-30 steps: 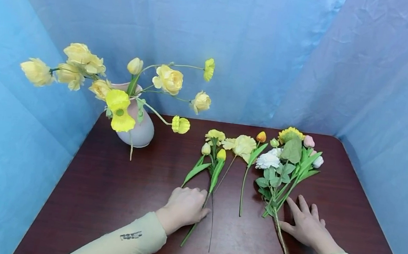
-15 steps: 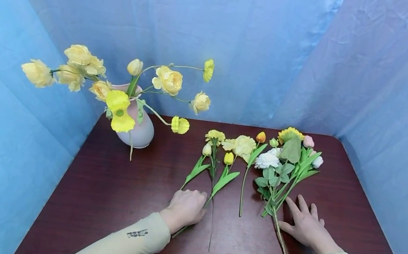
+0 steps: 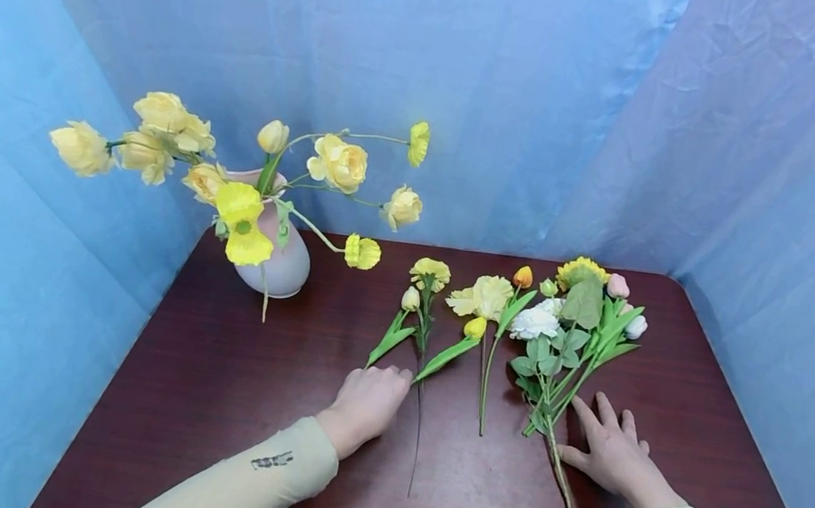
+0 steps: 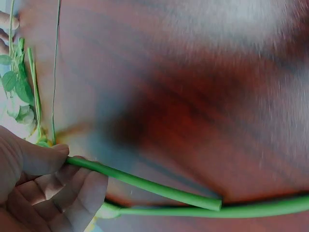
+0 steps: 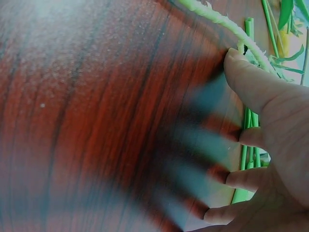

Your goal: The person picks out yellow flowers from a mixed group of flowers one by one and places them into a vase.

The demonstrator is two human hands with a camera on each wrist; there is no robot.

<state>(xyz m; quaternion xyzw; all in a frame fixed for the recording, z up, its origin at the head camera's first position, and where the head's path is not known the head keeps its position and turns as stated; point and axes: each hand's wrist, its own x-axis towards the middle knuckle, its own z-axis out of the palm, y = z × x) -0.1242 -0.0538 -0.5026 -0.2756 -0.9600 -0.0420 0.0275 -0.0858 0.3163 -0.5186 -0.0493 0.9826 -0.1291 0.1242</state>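
In the head view my left hand point(image 3: 369, 407) pinches the green stem of a yellow tulip point(image 3: 475, 327) low over the table. Its bloom points right, beside a pale yellow ruffled flower point(image 3: 481, 297). The left wrist view shows the tulip stem point(image 4: 145, 184) between thumb and fingertips, its cut end free. A yellow carnation point(image 3: 430, 273) and a cream tulip point(image 3: 411, 300) lie just beyond that hand. My right hand point(image 3: 617, 455) rests with fingers spread by the bunch's stems, thumb at the thick stem point(image 5: 227, 21) of the white flower point(image 3: 536, 321).
A pale vase point(image 3: 278, 260) with several yellow flowers leaning widely stands at the back left of the dark wooden table point(image 3: 212, 374). An orange tulip point(image 3: 522, 277) lies left of the bunch, which includes a sunflower point(image 3: 582, 271) and a pink tulip point(image 3: 618, 285). Blue curtains surround the table.
The yellow tulip's bloom has swung right, away from the carnation, with my left hand on its stem. The pale ruffled flower's stem has shifted right beside the orange tulip. My right hand stays put.
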